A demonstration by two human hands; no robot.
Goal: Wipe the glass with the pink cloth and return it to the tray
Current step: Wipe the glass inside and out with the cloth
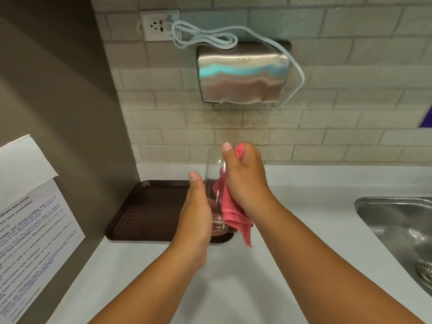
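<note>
1. Two hands work: our left hand (pixel 198 206) grips the glass (pixel 216 183); our right hand (pixel 245 181) pinches the pink cloth (pixel 230 206) against its 3 o'clock wall.
2. We should rub firmly, turning the glass.
3. The tray (pixel 145 211) waits at 9 o'clock.

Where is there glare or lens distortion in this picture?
Head view: streaky coloured reflections on the steel hand dryer; bright sheen on the sink; wide-angle bending of the counter and wall tiles toward the edges; the clear glass is faint against the tiles.
</note>
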